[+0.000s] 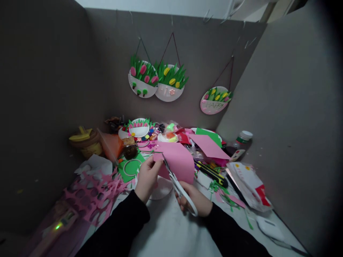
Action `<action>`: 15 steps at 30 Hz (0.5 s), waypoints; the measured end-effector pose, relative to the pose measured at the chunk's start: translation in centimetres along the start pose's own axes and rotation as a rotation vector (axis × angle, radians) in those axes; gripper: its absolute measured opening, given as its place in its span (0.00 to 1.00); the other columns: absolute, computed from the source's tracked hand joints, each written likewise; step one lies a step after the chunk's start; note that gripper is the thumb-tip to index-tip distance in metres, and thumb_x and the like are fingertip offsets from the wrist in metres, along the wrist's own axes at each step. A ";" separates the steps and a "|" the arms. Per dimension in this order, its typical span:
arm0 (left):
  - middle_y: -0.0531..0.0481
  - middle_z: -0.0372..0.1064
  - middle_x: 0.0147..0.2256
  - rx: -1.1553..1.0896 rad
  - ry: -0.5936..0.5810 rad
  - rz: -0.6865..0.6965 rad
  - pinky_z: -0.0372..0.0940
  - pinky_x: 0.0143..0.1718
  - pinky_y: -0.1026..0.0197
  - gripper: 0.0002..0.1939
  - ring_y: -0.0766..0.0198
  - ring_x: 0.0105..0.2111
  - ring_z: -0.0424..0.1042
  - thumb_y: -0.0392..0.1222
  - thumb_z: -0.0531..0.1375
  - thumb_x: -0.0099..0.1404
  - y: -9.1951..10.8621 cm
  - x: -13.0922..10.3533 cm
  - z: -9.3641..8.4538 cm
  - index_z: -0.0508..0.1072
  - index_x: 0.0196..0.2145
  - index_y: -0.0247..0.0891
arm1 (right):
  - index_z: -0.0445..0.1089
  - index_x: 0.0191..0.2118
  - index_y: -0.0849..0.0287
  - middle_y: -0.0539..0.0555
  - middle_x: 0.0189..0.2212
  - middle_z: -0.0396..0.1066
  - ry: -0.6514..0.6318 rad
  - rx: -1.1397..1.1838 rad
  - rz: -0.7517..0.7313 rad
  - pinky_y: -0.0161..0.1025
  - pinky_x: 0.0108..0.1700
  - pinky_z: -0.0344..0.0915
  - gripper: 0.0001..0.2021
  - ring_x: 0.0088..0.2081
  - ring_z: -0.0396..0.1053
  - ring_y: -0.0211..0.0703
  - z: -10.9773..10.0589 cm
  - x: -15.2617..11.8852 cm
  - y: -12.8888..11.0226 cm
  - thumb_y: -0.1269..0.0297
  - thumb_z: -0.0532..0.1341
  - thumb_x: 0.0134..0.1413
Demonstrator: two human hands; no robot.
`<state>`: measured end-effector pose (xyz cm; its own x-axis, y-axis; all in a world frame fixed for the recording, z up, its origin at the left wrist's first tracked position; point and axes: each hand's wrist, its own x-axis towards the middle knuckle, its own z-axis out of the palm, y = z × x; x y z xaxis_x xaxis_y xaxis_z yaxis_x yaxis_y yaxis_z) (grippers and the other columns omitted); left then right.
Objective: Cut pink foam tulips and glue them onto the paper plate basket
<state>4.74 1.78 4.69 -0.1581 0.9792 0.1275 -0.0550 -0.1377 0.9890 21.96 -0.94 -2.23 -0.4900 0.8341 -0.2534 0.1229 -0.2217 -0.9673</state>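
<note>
My left hand (148, 175) pinches the left edge of a curved sheet of pink paper (180, 157) between thumb and fingers. In my right hand (197, 199) are white-handled scissors (175, 182), their blades pointing up and left against the sheet near my left thumb. Whether the blades are parted is hard to make out. Below the pink sheet, partly covered by it, lies a pale round plate (161, 192) on the white tabletop.
Pink scraps with round holes (88, 192) lie at left, near green paper (124, 175). On the right are a black-and-yellow utility knife (213, 173), a plastic packet (249, 185) and a lidded jar (243, 139). Decorated paper plates (170, 93) hang on the grey back panel (112, 71).
</note>
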 end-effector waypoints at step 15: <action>0.57 0.54 0.21 0.092 -0.053 0.049 0.49 0.25 0.67 0.11 0.69 0.24 0.53 0.44 0.58 0.57 -0.2 0.4 -0.8 0.64 0.23 0.36 | 0.58 0.30 0.58 0.42 0.19 0.62 -0.001 0.000 0.004 0.26 0.15 0.55 0.11 0.16 0.60 0.30 -0.5 0.0 0.2 0.72 0.57 0.35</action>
<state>3.90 2.14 4.44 -0.1054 0.9785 0.1772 0.0430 -0.1735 0.9839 22.44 -0.72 -2.40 -0.4903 0.8328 -0.2572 0.1247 -0.2251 -0.9663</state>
